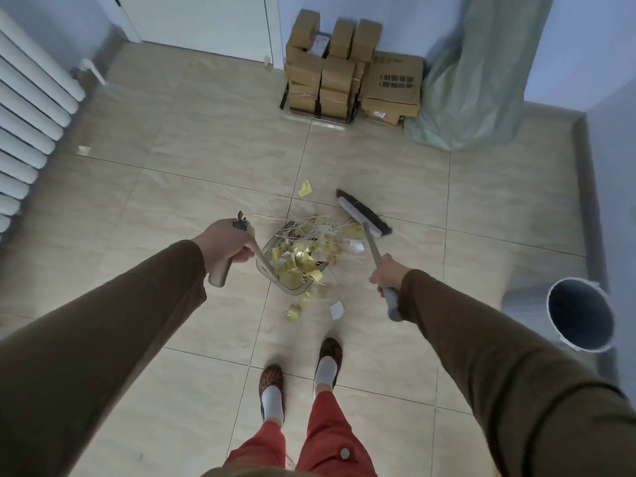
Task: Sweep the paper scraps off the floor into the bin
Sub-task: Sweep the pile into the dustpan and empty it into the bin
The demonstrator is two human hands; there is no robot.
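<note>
Dustpan [292,266], scrap-laden, gripped by left hand [225,244]; broom [364,215] gripped by right hand [387,273]; bin [581,313] lies rightward, nearer the right hand.

A single wide-angle camera sat on the person's head and looked forward and steeply down at the tiled floor [206,160]. Both sleeves ran in from the lower corners, so the hands were near the lens, the left hand [225,243] at about 10 o'clock of centre and the right hand [387,273] at about 3 o'clock. The feet stood at 6 o'clock. The far wall and stacked cardboard boxes [344,67] lay at 12 o'clock, well away. Straight lines bowed toward the edges.
</note>
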